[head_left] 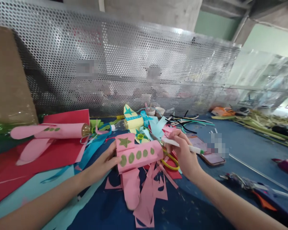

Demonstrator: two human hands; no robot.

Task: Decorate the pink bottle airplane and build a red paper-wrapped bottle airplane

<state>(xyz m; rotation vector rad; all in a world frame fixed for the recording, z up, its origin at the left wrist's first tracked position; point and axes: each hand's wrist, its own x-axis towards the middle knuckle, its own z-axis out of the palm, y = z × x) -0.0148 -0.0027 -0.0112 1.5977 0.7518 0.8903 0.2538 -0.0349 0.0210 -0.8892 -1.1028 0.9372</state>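
Note:
A pink paper airplane (144, 156) lies across the middle of the view, with a row of green ovals on its body and a green star on its tail. My left hand (109, 157) holds its left end, thumb in front and the other fingers partly hidden behind. At its right end, my right hand (180, 150) is closed around a white marker (193, 149) with a green end. Just under that hand show the yellow handles of scissors (170, 163). Pink paper scraps (147, 201) lie below the airplane on the blue table (194, 204).
Another pink airplane (60, 131) rests on red paper (62, 153) at left. Behind stands a yellow bottle airplane (134, 122), before a perforated metal screen (134, 57). To the right are a phone (213, 159) and a dark tool with an orange part (264, 200).

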